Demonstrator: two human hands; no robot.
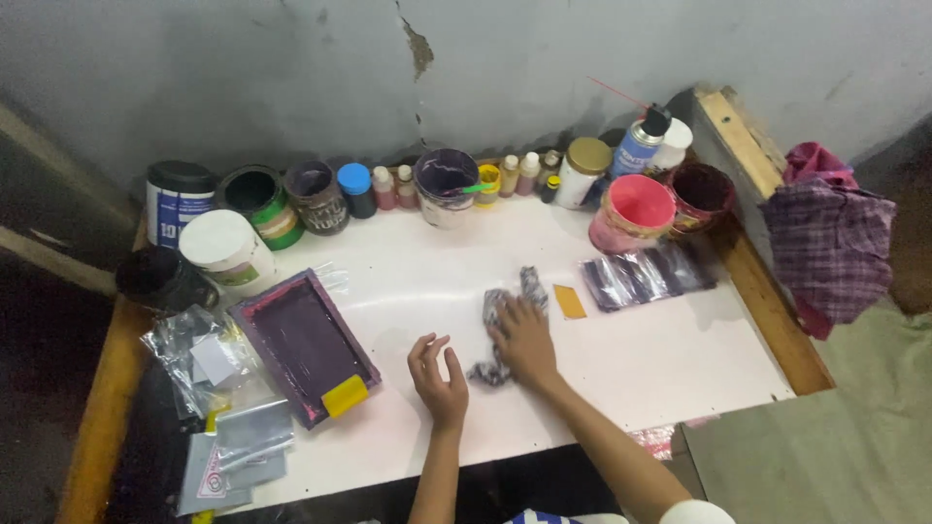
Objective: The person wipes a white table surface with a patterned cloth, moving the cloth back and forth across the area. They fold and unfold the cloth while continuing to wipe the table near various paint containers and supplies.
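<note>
My right hand presses flat on a crumpled grey rag in the middle of the white tabletop. The rag sticks out beyond my fingers and below my palm. My left hand rests open on the table just left of the rag, fingers spread, holding nothing. A small yellow card lies right of the rag. A purple-stained screen frame with a yellow squeegee on its near corner lies to the left of my left hand.
Several paint tubs, jars and small bottles line the back wall, with a pink tub and a spray can at the right. Plastic bags lie by the pink tub, more at the left edge. A checked cloth hangs at the right.
</note>
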